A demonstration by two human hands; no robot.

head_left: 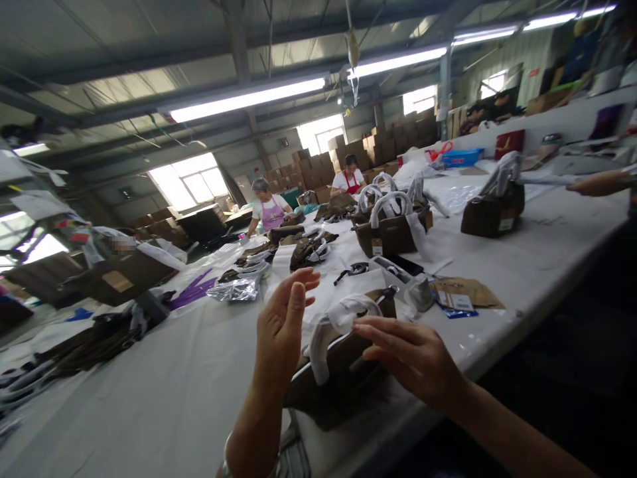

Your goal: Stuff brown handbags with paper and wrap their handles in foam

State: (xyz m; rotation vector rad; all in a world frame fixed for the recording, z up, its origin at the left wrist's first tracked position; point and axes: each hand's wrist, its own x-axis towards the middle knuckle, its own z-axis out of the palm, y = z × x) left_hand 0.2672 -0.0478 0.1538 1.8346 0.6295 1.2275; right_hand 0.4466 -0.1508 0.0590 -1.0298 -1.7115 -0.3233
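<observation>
Left grip [283,322] and right grip [415,355], unclosed, flank a bag [333,395] on a white table [184,378] under striplights [249,99].

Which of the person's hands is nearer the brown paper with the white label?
Right. The right hand is left of the brown paper, on its near side; the left hand is farther left, by the handbag between them.

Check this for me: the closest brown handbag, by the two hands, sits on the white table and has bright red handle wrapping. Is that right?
Not quite: the head view shows that the handle wrapping is white, not red. The brown handbag by the left hand and right hand does sit on the white table.
</observation>
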